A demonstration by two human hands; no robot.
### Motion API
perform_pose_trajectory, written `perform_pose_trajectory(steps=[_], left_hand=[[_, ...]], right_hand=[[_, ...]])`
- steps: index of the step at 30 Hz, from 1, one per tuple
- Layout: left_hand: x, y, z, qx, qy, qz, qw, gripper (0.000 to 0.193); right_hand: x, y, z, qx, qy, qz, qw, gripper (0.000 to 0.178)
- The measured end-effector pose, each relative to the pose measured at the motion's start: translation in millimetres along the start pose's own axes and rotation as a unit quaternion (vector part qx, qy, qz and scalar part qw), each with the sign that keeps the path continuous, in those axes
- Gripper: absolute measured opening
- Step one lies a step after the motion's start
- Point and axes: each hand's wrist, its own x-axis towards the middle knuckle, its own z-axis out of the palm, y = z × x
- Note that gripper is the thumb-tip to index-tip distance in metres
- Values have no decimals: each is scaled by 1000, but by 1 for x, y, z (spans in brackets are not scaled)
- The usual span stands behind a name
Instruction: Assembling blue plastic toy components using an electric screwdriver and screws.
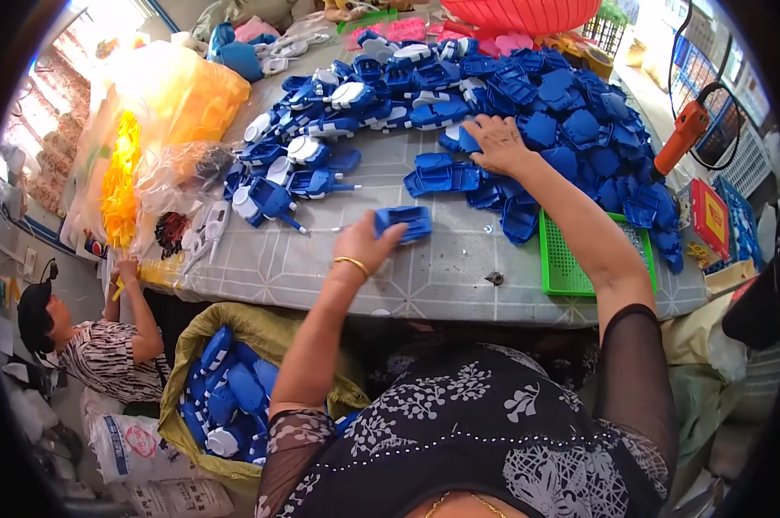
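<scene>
My left hand (368, 242) is closed on a blue plastic shell (407, 223) just above the near part of the table, its thumb across the shell's hollow side. A gold bangle circles that wrist. My right hand (500, 145) reaches to the edge of the heap, fingers outstretched over a blue-and-white piece (453, 138). Close by lies another blue shell (446, 175). Right of that hand spreads a large heap of blue shells (580, 129). To the left, several blue-and-white toy-like pieces (265, 198) with white round parts and thin white rods lie in a band.
A green perforated basket (555, 268) sits at the front right of the grey table (321, 268). An orange-handled tool (683, 136) hangs on a cable at right. Below the front edge stands a sack (226, 324) of blue pieces. At left, another person (105, 345) handles yellow parts.
</scene>
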Motion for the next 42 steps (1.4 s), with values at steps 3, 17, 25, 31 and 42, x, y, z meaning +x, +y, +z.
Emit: perform_pose_trajectory(steps=[3,17,25,31,42], left_hand=[[-12,42,15,19,-1,28,999,80],[-11,90,11,-738,-212,57,638,32],[-51,104,16,-707,-275,50,649,40],[-10,26,20,-52,108,256,959,84],[-31,51,50,-98,25,326,940,74]], right_hand=[[9,15,19,9,42,-70,997,23],[-126,-77,-128,511,49,-59,856,67],[-148,-92,-115,744,22,24,668,75],[-149,-66,-109,744,9,113,659,67],[-174,-51,-84,270,18,-123,955,58]])
